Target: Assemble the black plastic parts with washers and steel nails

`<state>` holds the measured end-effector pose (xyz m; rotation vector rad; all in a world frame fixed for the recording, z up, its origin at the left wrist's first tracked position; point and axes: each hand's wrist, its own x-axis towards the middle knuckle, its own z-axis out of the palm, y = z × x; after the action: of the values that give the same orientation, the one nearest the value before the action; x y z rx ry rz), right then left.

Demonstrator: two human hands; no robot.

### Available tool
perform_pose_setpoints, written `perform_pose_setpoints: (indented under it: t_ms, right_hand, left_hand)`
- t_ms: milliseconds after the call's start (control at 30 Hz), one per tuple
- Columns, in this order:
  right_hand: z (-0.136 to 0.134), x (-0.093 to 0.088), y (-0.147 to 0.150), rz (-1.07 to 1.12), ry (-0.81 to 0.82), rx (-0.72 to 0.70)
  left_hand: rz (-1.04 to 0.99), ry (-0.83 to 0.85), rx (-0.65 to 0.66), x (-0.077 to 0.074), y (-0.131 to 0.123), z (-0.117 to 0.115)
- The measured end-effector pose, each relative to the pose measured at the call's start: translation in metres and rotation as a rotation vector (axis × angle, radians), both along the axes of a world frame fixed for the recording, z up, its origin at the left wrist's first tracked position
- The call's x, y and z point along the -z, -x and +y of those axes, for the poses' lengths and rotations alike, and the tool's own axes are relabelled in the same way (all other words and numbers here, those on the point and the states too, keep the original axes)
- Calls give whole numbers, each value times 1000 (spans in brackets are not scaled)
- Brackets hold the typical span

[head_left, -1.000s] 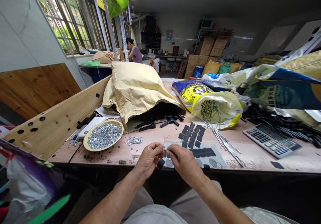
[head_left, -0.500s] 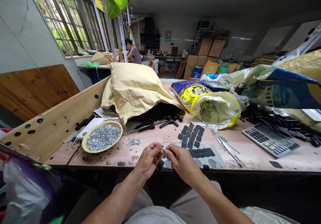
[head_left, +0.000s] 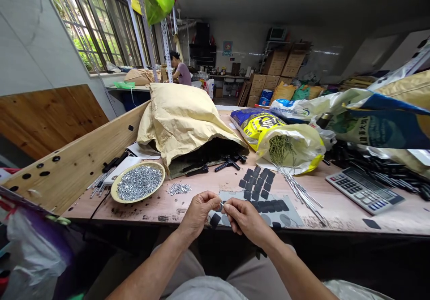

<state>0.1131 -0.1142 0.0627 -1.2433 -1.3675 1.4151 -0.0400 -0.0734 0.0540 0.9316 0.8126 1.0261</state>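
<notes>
My left hand point(head_left: 200, 210) and my right hand point(head_left: 244, 216) meet above the front edge of the table. Thumb and forefinger of each are pinched at a small shiny metal piece point(head_left: 221, 205) between them; most of it is hidden by the fingers. Below my right wrist a dark object point(head_left: 260, 252) shows partly; I cannot tell whether it belongs to the held piece. Under the hands lies a grey sheet point(head_left: 291, 210) with black rounded-square pads point(head_left: 271, 206) on it. Left of them are a loose pile of small metal nuts point(head_left: 179, 189) and a yellow bowl point(head_left: 116, 191) full of nuts.
A large paper sack point(head_left: 188, 116) gapes toward me with black parts point(head_left: 227, 163) at its mouth. To the right are a yellow bag point(head_left: 316, 145) of thin rods, loose metal rods point(head_left: 304, 197) and a calculator point(head_left: 364, 190). Another person point(head_left: 183, 73) works at the back.
My hands have shifted slightly apart, and the metal tip between them shows more. A dark object has come into view below my right wrist. The whole view has shifted slightly.
</notes>
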Motion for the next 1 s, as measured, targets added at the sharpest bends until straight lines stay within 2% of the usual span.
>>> perform_pose_setpoints:
  t_ms: [100, 167, 267, 400, 500, 600, 733, 800, 1000]
  right_hand:
    - [1, 3, 1, 31, 32, -1]
    - [0, 4, 2, -40, -32, 18]
    - [-2, 4, 2, -285, -226, 47]
    - [-4, 5, 2, -719, -586, 119]
    - [-4, 6, 3, -885, -682, 157]
    - [-4, 2, 4, -734, -587, 159]
    - [-2, -3, 4, -214, -160, 22]
    - [-1, -4, 5, -25, -22, -7]
    - [0, -8, 5, 158, 100, 3]
  left_hand:
    - [-14, 15, 10, -3, 0, -2]
    - [-33, 46, 22, -4, 1, -3]
    - [-36, 57, 38, -3, 2, -2]
    - [23, 1, 40, 1, 2, 1]
    - [51, -40, 14, 4, 0, 2]
    - [45, -104, -37, 8, -2, 2]
    - [-20, -176, -64, 15, -2, 1]
    - [-27, -182, -49, 18, -1, 0]
    - [-63, -103, 30, 14, 3, 0]
